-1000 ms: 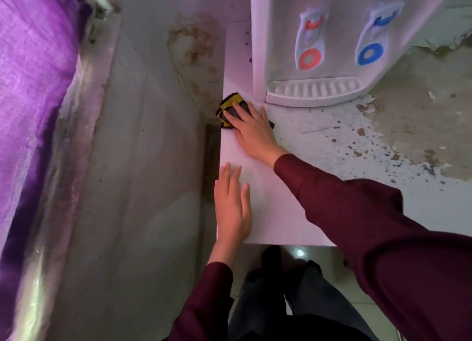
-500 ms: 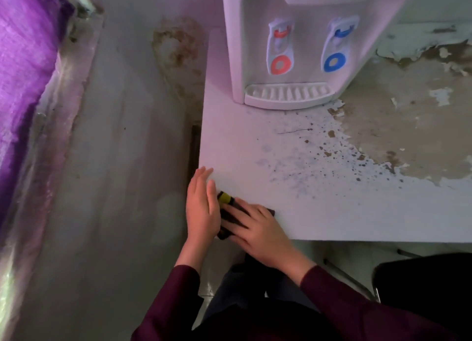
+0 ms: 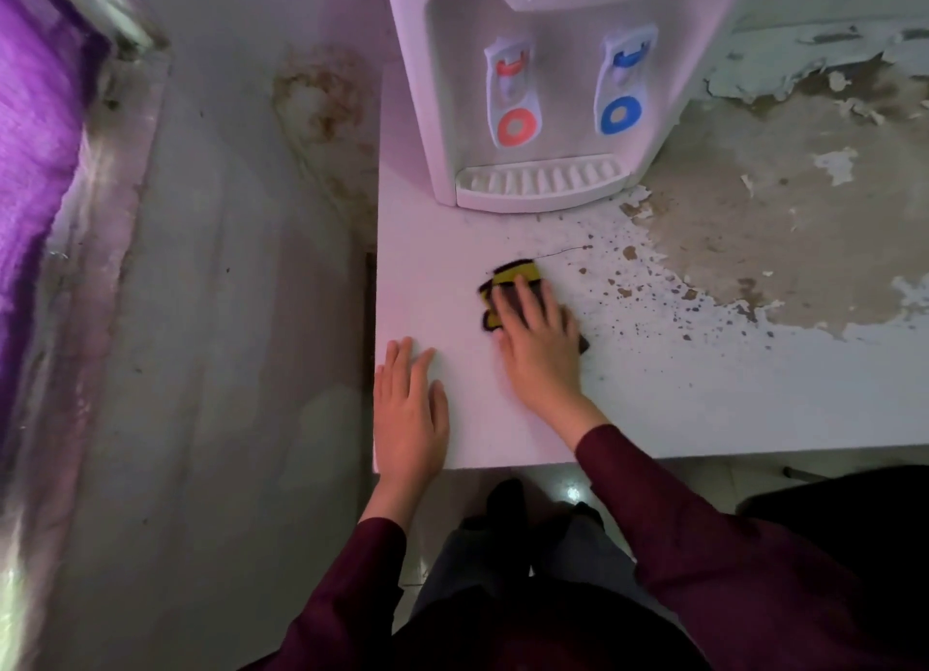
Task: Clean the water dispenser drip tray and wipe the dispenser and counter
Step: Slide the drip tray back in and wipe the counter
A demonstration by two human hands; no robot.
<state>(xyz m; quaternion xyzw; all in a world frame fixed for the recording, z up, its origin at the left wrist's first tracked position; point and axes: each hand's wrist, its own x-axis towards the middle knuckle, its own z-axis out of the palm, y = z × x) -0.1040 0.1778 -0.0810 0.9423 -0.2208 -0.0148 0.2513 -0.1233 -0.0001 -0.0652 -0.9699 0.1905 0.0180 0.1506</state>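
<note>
Counter-wipe step: right hand (image 3: 535, 336) flat, fingers spread, pressing cloth (image 3: 507, 283) in front of the dispenser (image 3: 543, 67), left hand (image 3: 409, 409) flat on the counter (image 3: 678, 409); next, probably sweep toward the specks right of the dispenser.

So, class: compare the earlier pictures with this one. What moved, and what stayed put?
The right hand slid the yellow-and-black cloth from the counter's near edge back toward the dispenser, pressing it flat. The left hand stays flat near the counter's corner; the drip tray is unmoved.

counter (image 3: 452, 288) bare left of cloth (image 3: 507, 281) | water dispenser (image 3: 548, 67) blocks the rear | wall (image 3: 226, 318) bounds left edge
</note>
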